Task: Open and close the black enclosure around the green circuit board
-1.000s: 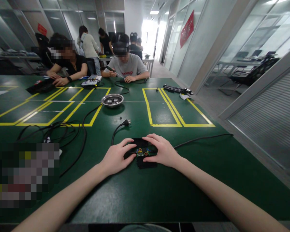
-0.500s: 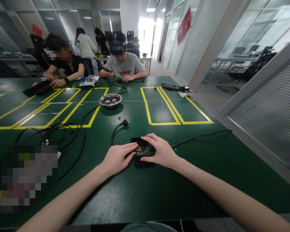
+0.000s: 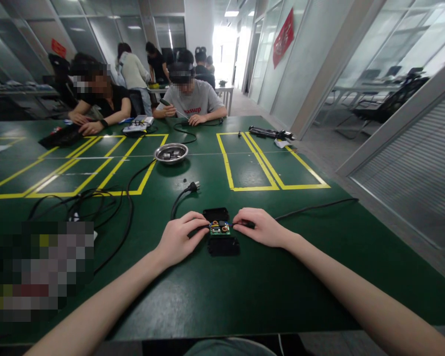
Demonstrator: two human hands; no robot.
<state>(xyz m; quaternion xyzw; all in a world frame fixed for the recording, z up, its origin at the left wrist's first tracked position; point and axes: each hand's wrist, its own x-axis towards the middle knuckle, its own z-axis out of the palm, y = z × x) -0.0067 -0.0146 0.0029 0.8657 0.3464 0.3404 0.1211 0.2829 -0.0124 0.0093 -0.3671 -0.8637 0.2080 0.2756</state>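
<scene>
A small green circuit board (image 3: 220,229) with copper coils lies between my hands. Behind it sits one black plastic case half (image 3: 215,214), and another black case half (image 3: 223,246) lies in front, nearer to me. My left hand (image 3: 180,238) is closed, thumb and fingers pinching the black cord at the board's left end. At the right end, my right hand (image 3: 262,227) pinches the black cable (image 3: 315,206) that runs off to the right. Its fingertips are close to the board's edge. A power plug (image 3: 193,187) on a black cord rests beyond my left hand.
A metal bowl (image 3: 171,154) with small metal parts stands further back. Tangled black cables (image 3: 91,201) lie at left beside a blurred-out area. A folded black tripod-like object (image 3: 269,133) is at the far right. Two people (image 3: 193,96) work across the green table (image 3: 282,296).
My right hand has shifted right, off the board and case, and now pinches the cable. Both case halves and the board show more fully. My left hand has closed around the cord.
</scene>
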